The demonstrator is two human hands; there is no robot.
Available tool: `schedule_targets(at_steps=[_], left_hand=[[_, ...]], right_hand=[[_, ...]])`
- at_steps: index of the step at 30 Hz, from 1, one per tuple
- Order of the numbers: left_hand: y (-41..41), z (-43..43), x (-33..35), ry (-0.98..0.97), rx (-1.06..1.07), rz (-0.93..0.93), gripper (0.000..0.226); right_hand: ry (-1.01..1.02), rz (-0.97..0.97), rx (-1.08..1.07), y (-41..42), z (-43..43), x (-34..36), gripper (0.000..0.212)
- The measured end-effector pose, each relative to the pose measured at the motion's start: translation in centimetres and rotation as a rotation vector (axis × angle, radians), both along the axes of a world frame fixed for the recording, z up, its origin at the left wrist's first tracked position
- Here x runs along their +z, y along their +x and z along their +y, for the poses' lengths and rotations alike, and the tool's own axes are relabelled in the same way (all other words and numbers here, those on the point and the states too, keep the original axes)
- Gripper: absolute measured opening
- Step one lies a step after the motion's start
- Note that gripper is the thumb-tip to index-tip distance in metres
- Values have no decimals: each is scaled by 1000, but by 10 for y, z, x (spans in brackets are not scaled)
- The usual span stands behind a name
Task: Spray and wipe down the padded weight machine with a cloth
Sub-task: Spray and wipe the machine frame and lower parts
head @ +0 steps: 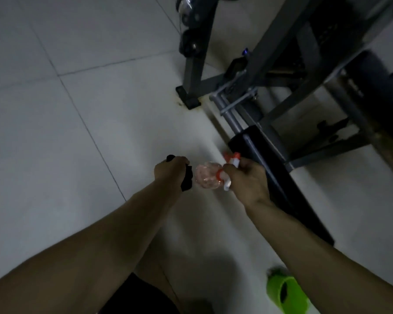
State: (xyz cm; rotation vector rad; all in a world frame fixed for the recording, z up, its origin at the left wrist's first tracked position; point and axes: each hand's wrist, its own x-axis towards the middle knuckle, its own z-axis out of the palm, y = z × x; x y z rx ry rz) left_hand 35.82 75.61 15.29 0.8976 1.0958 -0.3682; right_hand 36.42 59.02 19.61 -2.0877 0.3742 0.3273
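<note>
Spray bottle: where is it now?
Head view, centre: the spray bottle is gripped at its neck by the right hand, beside the black cloth in the left hand.

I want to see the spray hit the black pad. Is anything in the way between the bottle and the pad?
Nothing visible is in the way. The right hand holds the spray bottle close beside the black pad. The left hand holds the cloth on the other side.
</note>
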Motion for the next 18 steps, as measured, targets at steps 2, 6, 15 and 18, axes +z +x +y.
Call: schedule_targets(at_steps=[2,6,15,18], left_hand=[[-5,13,49,0,-4,-13,10],[-24,50,161,-45,21,-47,16],[-67,112,383,27,-76,-165,22],[-71,124,439,-18,-106,-160,23]], right_hand=[[24,-22,18,1,14,57,9],[103,-19,39,-14,49,187,9],[204,-28,35,-63,98,418,23],[265,-50,1,-67,115,473,26]])
